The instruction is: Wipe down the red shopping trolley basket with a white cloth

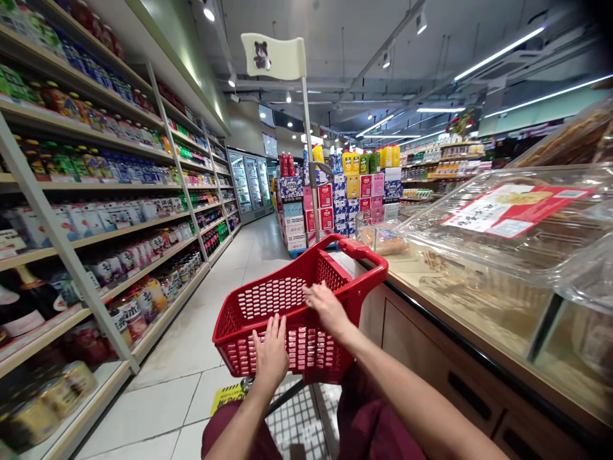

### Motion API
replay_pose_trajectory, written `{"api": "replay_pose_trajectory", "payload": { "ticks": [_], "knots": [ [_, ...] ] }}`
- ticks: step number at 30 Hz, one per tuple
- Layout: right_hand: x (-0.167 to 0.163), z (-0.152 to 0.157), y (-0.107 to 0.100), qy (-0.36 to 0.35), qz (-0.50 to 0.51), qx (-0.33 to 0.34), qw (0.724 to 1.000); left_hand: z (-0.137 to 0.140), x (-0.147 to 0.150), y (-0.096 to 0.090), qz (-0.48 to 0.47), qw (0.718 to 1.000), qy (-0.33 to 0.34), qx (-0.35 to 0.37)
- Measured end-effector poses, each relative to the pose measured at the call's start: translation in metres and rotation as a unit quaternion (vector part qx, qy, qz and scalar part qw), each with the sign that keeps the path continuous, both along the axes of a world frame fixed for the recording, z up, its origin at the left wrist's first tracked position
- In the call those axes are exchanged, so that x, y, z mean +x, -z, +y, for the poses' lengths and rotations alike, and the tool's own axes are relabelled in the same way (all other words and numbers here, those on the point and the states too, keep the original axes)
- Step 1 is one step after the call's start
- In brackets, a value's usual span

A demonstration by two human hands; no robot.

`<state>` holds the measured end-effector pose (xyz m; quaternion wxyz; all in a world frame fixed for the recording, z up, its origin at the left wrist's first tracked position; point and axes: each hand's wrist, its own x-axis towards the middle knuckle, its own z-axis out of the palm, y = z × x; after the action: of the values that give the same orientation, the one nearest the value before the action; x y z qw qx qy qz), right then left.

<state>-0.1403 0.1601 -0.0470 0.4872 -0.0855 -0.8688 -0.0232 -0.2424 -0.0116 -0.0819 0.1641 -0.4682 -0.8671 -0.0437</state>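
A red plastic shopping cart basket [297, 300] stands side-on in front of me, with a perforated wall and a thick red handle [378, 262] at its right end. My left hand [272, 351] lies against the near side of the basket, fingers stretched upward and slightly apart. At the basket's near rim is my right hand [328, 310], its fingers extended over the edge; I see nothing held in it. A pole with a cream bear flag [274, 56] rises behind the basket. The basket's visible interior shows no goods.
Shelves of drinks [110, 211] line the left side. On the right, a wooden counter [416, 319] carries clear plastic food boxes [517, 211] close to the cart. Stacked drink cartons [330, 204] stand ahead, and glass-door fridges [251, 182] are farther back. The floor [167, 390] is tiled.
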Motion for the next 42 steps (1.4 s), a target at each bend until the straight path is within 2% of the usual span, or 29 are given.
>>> {"api": "replay_pose_trajectory", "payload": {
  "ticks": [3, 5, 7, 9, 11, 13, 16, 18, 22, 24, 25, 29, 31, 34, 36, 40, 42],
  "knots": [
    [0.032, 0.033, -0.019, 0.091, 0.066, -0.047, 0.993, 0.003, 0.003, 0.001, -0.013, 1.0, -0.01, 0.014],
    [0.041, 0.041, -0.023, 0.134, 0.09, -0.07, 0.984, 0.005, 0.006, 0.001, -0.024, 0.999, -0.016, 0.023],
    [0.03, 0.03, -0.015, 0.105, 0.068, -0.057, 0.99, 0.005, 0.007, 0.0, -0.026, 0.999, -0.013, 0.024],
    [0.013, 0.01, -0.003, 0.028, 0.016, -0.021, 0.999, 0.002, 0.004, 0.0, -0.022, 1.0, -0.001, 0.018],
    [0.007, 0.002, 0.001, -0.017, -0.011, -0.001, 1.0, -0.001, -0.002, 0.001, -0.016, 1.0, 0.01, 0.015],
    [0.02, 0.013, -0.004, 0.0, 0.009, -0.013, 1.0, -0.004, -0.006, 0.003, -0.014, 1.0, -0.001, 0.022],
    [0.05, 0.039, -0.017, 0.103, 0.107, -0.051, 0.988, -0.005, -0.006, 0.006, -0.018, 0.999, -0.026, 0.035],
    [0.052, 0.039, -0.015, 0.127, 0.126, -0.057, 0.982, -0.006, -0.004, 0.006, -0.027, 0.998, -0.035, 0.033],
    [0.015, -0.001, 0.009, 0.008, 0.016, -0.011, 1.0, -0.01, -0.006, 0.002, -0.023, 0.999, -0.021, 0.015],
    [0.008, -0.006, 0.01, -0.022, -0.001, -0.006, 1.0, -0.013, -0.009, -0.001, -0.015, 1.0, -0.012, 0.006],
    [0.011, -0.002, 0.006, -0.014, 0.013, -0.016, 1.0, -0.013, -0.01, -0.001, -0.016, 1.0, -0.016, 0.006],
    [0.029, 0.022, -0.011, 0.094, 0.109, -0.074, 0.987, -0.008, -0.007, -0.002, -0.039, 0.998, -0.043, 0.022],
    [0.022, 0.015, -0.006, 0.084, 0.092, -0.067, 0.99, -0.006, -0.005, -0.002, -0.046, 0.998, -0.038, 0.023],
    [0.003, -0.007, 0.008, -0.011, 0.015, -0.023, 1.0, -0.009, -0.007, -0.005, -0.046, 0.999, -0.017, 0.021],
    [0.003, -0.005, 0.009, -0.032, 0.006, -0.026, 0.999, -0.013, -0.012, -0.007, -0.049, 0.998, -0.029, 0.026],
    [0.028, 0.028, -0.006, 0.061, 0.102, -0.093, 0.989, -0.017, -0.016, -0.009, -0.062, 0.994, -0.088, 0.026],
    [0.026, 0.026, -0.002, 0.059, 0.111, -0.11, 0.986, -0.016, -0.014, -0.009, -0.062, 0.994, -0.086, 0.018]
  ]
}}
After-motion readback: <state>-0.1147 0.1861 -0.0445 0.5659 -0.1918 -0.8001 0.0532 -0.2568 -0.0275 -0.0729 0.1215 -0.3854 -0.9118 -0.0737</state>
